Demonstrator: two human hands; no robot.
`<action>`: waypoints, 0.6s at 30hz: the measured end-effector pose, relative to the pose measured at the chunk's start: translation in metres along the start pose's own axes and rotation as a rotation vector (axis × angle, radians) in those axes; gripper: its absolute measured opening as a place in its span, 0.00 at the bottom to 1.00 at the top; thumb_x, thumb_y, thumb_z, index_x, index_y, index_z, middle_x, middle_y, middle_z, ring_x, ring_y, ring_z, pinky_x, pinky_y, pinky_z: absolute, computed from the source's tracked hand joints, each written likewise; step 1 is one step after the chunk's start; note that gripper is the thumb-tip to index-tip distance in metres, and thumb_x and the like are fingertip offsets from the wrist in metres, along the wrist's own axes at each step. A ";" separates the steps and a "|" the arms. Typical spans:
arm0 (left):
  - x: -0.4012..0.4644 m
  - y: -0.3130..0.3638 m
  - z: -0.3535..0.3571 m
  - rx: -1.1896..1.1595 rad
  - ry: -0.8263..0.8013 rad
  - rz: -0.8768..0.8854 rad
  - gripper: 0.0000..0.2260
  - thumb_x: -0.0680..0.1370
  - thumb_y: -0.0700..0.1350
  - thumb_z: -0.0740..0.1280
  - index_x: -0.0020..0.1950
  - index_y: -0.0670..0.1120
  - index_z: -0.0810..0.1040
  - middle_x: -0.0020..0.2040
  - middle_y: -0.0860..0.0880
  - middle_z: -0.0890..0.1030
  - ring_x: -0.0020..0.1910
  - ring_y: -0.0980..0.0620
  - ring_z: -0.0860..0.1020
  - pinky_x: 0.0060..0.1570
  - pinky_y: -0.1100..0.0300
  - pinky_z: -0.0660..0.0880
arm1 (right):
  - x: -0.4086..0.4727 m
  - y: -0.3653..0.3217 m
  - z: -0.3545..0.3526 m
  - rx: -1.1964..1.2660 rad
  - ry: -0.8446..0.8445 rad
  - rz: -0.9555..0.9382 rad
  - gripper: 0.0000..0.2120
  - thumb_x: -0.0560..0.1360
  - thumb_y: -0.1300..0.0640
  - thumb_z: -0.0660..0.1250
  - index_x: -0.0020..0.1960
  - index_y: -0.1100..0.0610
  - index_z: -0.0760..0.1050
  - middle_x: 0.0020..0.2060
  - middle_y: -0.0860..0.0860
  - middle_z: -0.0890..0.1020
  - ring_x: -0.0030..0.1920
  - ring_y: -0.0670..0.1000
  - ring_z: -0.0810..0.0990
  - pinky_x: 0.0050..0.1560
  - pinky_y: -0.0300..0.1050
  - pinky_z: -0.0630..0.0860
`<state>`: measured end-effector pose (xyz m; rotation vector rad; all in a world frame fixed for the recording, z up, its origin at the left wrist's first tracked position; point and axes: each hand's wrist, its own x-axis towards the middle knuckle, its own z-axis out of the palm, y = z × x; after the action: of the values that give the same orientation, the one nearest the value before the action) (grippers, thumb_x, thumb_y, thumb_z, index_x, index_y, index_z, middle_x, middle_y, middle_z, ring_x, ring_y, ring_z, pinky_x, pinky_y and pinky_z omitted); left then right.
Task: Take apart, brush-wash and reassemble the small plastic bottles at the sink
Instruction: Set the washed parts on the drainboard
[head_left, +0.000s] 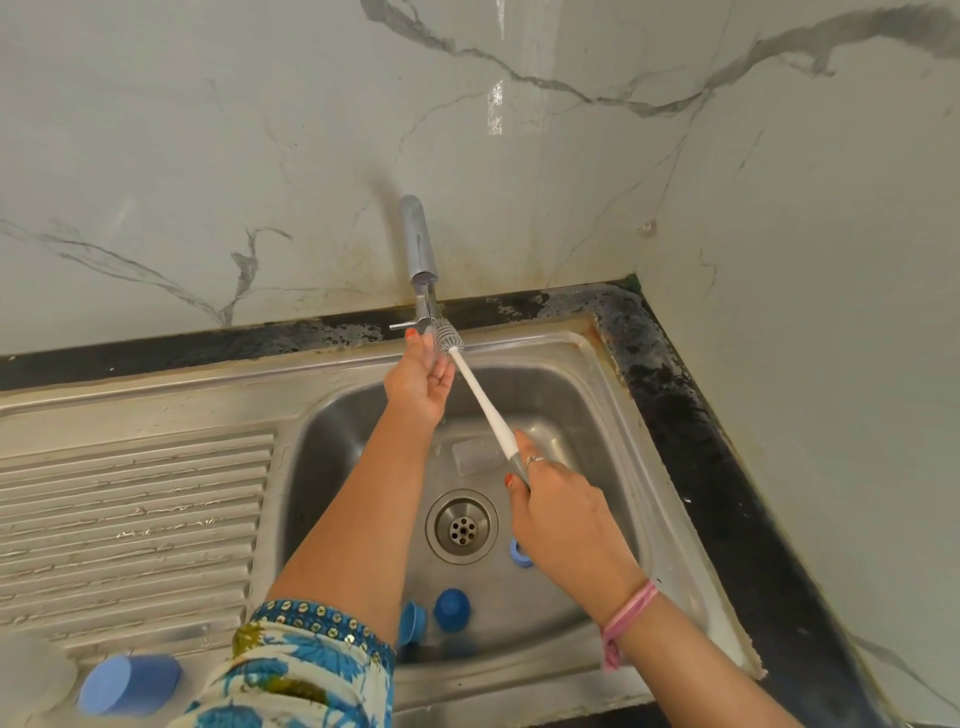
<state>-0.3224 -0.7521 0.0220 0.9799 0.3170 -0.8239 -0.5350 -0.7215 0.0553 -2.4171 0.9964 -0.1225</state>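
- The bottle brush (480, 395) is gripped by its grey handle end in the right hand (558, 512), fingers curled round it, and its bristle head is held up under the tap (420, 260), at about twelve o'clock from the drain (461, 526).
- The left hand (420, 382) is raised beside the bristles with fingers loosely extended, touching or nearly touching the head; nothing is seen to be grasped in it.
- The step in hand is judged to be rinsing or wetting the brush; it would be done well if the head were kept directly under the spout and turned so that all sides are reached, with the bristles worked by the left fingertips.
- The small bottle parts are left in the sink (613, 364): a clear bottle body (475, 453) at twelve o'clock of the drain, a blue ring (521, 552) at four o'clock, a blue cap (451, 609) and a blue funnel-like piece (413, 621) near six o'clock.
- A blue-capped bottle (130, 683) is seen blurred on the drainboard, at eight o'clock of the drain, its body cut off by the frame edge.
- Whether water is running cannot be made out; the stream, if any, is hidden by hand and bristles.
- The clear bottle body is hard to tell from the wet steel.
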 end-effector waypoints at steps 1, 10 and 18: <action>-0.002 -0.001 0.001 0.051 -0.018 -0.028 0.08 0.78 0.49 0.68 0.50 0.45 0.80 0.45 0.51 0.83 0.46 0.53 0.79 0.58 0.56 0.74 | 0.006 0.001 -0.001 0.017 -0.004 0.013 0.25 0.83 0.51 0.53 0.78 0.52 0.53 0.42 0.49 0.72 0.41 0.48 0.72 0.43 0.41 0.70; 0.001 0.008 0.002 0.105 0.100 -0.026 0.10 0.76 0.51 0.70 0.47 0.44 0.80 0.34 0.50 0.76 0.29 0.56 0.68 0.47 0.59 0.77 | 0.018 0.009 -0.012 0.019 -0.072 -0.030 0.25 0.83 0.51 0.55 0.78 0.50 0.53 0.44 0.50 0.74 0.41 0.49 0.74 0.42 0.43 0.72; 0.002 0.003 0.001 0.315 0.093 -0.055 0.09 0.81 0.51 0.64 0.48 0.46 0.77 0.30 0.49 0.68 0.26 0.57 0.65 0.43 0.60 0.76 | 0.007 0.010 -0.006 0.037 -0.051 -0.003 0.25 0.83 0.51 0.55 0.78 0.50 0.52 0.41 0.48 0.73 0.40 0.47 0.74 0.42 0.42 0.74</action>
<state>-0.3190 -0.7529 0.0237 1.3112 0.3004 -0.8961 -0.5381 -0.7348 0.0551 -2.3765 0.9593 -0.0790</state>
